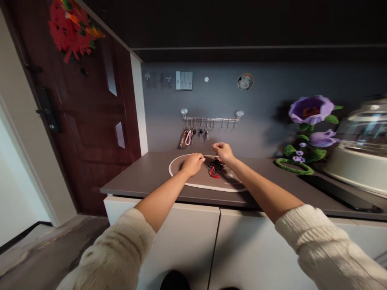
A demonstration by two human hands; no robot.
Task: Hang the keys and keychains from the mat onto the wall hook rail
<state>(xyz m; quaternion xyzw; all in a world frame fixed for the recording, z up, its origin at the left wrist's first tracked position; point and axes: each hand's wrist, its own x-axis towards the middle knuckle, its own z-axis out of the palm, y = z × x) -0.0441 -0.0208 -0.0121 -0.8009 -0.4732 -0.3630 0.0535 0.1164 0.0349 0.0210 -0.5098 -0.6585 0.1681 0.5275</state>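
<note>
My left hand [194, 163] is at the left part of a brown oval mat with a white rim [208, 187]. Its fingers are curled and close together, and their undersides are hidden. Over the right part of the mat, my right hand [223, 151] is raised with thumb and fingers pinched; whatever it may hold is too small to make out. Between and below both hands lies a pile of dark keys [218, 165] with a red cord [214, 173]. Behind them, a clear hook rail [211, 119] on the wall carries several keys, a pink strap [188, 138] and a brown tag [182, 139].
Purple artificial flowers [311, 110] stand at the right, beside a clear-domed white appliance [359, 161]. A black phone-like slab [338, 192] lies before them. A dark overhead cabinet [242, 28] hangs above. At the left is a brown door [99, 121].
</note>
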